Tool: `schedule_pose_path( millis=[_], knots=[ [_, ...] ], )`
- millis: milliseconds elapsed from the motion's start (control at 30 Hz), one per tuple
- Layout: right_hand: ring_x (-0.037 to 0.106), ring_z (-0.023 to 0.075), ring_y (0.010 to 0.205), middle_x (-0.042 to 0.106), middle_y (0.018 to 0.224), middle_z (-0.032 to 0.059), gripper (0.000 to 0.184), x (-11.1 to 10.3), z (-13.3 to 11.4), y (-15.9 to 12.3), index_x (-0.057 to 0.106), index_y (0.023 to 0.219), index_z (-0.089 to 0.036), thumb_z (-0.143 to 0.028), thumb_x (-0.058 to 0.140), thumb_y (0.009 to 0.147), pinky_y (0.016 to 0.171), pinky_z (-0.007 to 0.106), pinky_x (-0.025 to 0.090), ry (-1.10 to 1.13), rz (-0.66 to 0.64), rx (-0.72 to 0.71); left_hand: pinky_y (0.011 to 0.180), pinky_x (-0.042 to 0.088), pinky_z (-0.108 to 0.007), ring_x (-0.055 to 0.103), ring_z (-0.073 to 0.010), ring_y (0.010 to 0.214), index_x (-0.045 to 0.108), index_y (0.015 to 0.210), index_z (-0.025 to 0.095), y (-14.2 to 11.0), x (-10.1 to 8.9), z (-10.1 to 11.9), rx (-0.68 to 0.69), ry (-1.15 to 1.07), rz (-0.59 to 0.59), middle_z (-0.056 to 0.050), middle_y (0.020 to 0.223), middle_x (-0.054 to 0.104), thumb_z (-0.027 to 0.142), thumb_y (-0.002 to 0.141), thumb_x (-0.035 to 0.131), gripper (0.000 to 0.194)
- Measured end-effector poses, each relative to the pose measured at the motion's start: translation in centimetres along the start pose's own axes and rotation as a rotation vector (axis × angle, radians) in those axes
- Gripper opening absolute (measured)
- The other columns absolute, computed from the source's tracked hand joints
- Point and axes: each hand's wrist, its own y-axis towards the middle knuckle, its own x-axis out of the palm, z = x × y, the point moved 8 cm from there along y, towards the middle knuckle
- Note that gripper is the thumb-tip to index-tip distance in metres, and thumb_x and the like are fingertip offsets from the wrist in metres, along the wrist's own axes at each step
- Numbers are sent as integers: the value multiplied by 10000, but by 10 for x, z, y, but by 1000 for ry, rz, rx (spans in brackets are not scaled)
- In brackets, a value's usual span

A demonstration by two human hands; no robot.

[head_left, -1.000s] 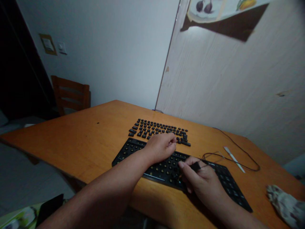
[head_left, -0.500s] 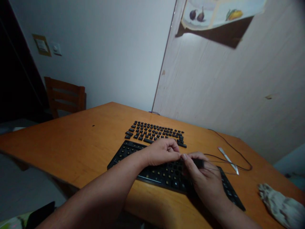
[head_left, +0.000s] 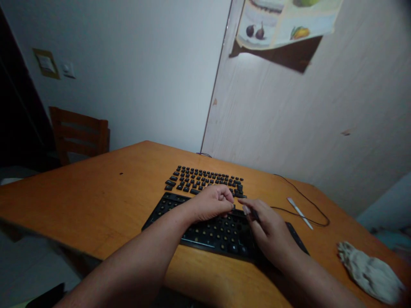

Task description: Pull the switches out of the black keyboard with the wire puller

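left hand (head_left: pixel 214 203) pinching some tiny black piece (head_left: pixel 233 207), right hand (head_left: pixel 268 224) half curled, can't tell its grip, keyboard (head_left: pixel 202 236) right below both hands' fingers

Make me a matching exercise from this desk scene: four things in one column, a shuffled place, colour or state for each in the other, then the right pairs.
Things
1. keyboard
2. loose keys
3. stick
4. cloth

Places, colours, states
A. slim, straight and white
B. beneath the left hand and right hand, many of its keys off
C. crumpled, pale with darker patches
D. black, set out in rows on the far side of the hands

Right pairs: 1-B, 2-D, 3-A, 4-C
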Motion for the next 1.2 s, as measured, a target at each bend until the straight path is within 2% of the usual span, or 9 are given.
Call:
schedule_pose_path(
  millis=[67, 200, 300, 367, 533, 667, 867, 1200],
  knots=[
    [616, 213, 970, 655, 1066, 82, 268, 5, -4, 2, 580, 1179, -220, -240, 478, 932, 835, 339, 488, -9, -73, -10, 503, 368, -186, 505, -74, 501, 520, 841, 165, 0, 0, 0, -8, -20, -7, 65, 581, 535, 186, 708, 613, 164],
    [625, 191, 860, 677, 937, 52, 176, 9, -10, 8, 642, 1026, -220, -219, 525, 894, 757, 304, 484, -46, -168, 3, 495, 363, -182, 493, -71, 480, 472, 900, 181, 0, 3, -3, -10, -61, -33, 86, 567, 526, 124, 687, 600, 255],
    [631, 191, 828, 688, 916, 52, 171, 9, -6, 16, 667, 995, -210, -252, 547, 881, 740, 304, 476, -85, -214, 25, 490, 345, -182, 502, -80, 491, 472, 937, 181, 2, 1, -6, -7, -49, -40, 85, 568, 527, 124, 692, 606, 285],
    [641, 198, 817, 703, 916, 54, 196, 11, 5, 23, 686, 1001, -210, -294, 560, 876, 732, 308, 474, -97, -243, 65, 495, 340, -185, 500, -82, 507, 495, 945, 174, 4, -9, -4, 21, -3, 42, 78, 579, 529, 142, 699, 618, 277],
    [662, 223, 829, 742, 913, 64, 244, 26, 53, 43, 725, 1022, -226, -341, 591, 853, 742, 316, 473, -117, -303, 236, 514, 362, -193, 529, -88, 551, 535, 923, 161, 0, -57, 4, 91, 10, 446, 30, 673, 593, 190, 751, 587, 182],
    [661, 221, 824, 748, 904, 58, 246, 46, 75, 55, 743, 1004, -251, -370, 624, 825, 714, 294, 456, -157, -380, 310, 533, 387, -196, 539, -91, 549, 546, 864, 158, -5, -78, 6, 107, -46, 602, 8, 678, 622, 178, 755, 564, 112],
    [637, 195, 737, 731, 801, 29, 207, 68, 78, 63, 751, 909, -265, -398, 659, 779, 606, 255, 389, -208, -444, 371, 525, 384, -204, 548, -108, 555, 566, 829, 160, -3, -84, 3, 110, -3, 634, -1, 653, 627, 214, 752, 591, 98],
    [617, 176, 693, 715, 769, 27, 171, 80, 86, 68, 739, 866, -247, -368, 675, 763, 578, 244, 359, -216, -477, 385, 487, 318, -187, 483, -86, 509, 584, 817, 156, -3, -82, 3, 117, 55, 617, 11, 631, 604, 192, 736, 566, 91]
  ],
)
